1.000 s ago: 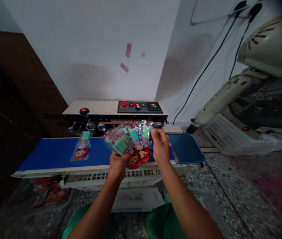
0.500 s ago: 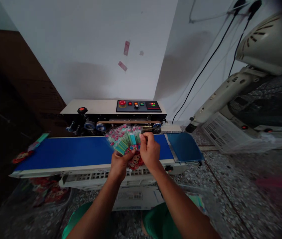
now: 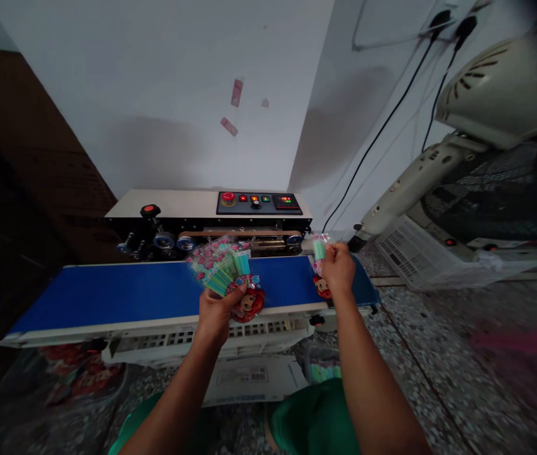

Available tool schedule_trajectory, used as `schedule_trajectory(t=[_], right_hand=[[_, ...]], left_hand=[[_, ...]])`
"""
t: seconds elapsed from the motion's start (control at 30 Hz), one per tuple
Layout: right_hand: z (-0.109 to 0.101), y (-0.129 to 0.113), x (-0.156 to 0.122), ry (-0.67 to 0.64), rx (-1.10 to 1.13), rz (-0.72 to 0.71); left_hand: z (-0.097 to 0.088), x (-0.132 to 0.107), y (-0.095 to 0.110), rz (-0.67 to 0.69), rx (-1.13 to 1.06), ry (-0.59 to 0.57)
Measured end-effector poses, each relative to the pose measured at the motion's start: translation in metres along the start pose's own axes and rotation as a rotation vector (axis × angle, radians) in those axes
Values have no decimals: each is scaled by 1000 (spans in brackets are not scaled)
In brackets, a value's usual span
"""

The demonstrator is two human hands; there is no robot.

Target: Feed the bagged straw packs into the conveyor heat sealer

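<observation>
My left hand grips a fanned stack of clear packets printed with a red-haired cartoon head and filled with green sticks, held over the middle of the blue conveyor belt. My right hand pinches a single packet upright at the belt's right end, beside the infeed of the band sealer. The sealer's control panel shows a red button and lit displays.
A white fan stands at the right on the speckled floor, with black cables running up the wall. Finished packets lie in a pile under the belt's left end. A white box sits below the conveyor, near my green-clad knees.
My right hand drew one packet off the fan and carried it right to the belt's infeed end. The packet lying on the belt travelled left and dropped off the end.
</observation>
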State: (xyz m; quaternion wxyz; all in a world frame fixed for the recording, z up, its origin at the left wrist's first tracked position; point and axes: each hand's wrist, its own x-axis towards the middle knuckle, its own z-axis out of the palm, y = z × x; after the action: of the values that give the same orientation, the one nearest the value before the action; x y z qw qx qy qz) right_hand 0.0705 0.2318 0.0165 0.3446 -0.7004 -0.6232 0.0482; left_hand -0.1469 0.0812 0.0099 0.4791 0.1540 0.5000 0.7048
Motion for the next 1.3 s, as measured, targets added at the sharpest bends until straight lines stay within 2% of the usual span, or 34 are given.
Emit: schedule_trajectory(t=[0.07, 0.17, 0.27, 0.33, 0.43, 0.5, 0.53, 0.6, 0.67, 0.7, 0.77, 0.87, 0.97, 1.07, 1.2, 1.3], right_hand=[[4, 4, 2, -107, -173, 7], [13, -3, 2, -194, -289, 16], [24, -14, 1, -239, -289, 20], [29, -21, 0, -249, -223, -32], [27, -34, -8, -151, -40, -138], [19, -47, -19, -128, 196, -189], [15, -55, -27, -181, 351, -211], [8, -70, -44, -399, 654, -256], [6, -84, -61, -583, 836, -277], [7, -89, -67, -604, 882, -272], [10, -94, -74, -509, 944, -222], [14, -87, -66, -253, 991, -114], [10, -63, -43, -52, 804, -90], [0, -30, -19, 56, 382, -80], [-5, 2, 2, -38, -121, 36], [4, 5, 6, -173, -277, 66]], left_hand=[[0, 0, 1, -14, 30, -7], [1, -1, 2, -18, 58, -41], [0, -1, 0, -31, 81, -44], [-2, 0, -2, -31, 85, -51], [-5, 2, -4, -21, 77, -42], [-5, 2, -4, -14, 52, -38], [-4, 2, -3, -6, 34, -41], [-3, 2, -1, 21, -3, -61], [-1, 0, 1, 47, -24, -77], [0, -1, 1, 52, -27, -78], [0, -2, 3, 37, -31, -68], [-2, -3, 4, -5, -24, -39], [-3, -2, 5, 3, -3, -44], [-3, -2, 5, 7, 23, -77], [-3, -3, 4, -4, 77, -134], [-2, -3, 2, 9, 109, -161]])
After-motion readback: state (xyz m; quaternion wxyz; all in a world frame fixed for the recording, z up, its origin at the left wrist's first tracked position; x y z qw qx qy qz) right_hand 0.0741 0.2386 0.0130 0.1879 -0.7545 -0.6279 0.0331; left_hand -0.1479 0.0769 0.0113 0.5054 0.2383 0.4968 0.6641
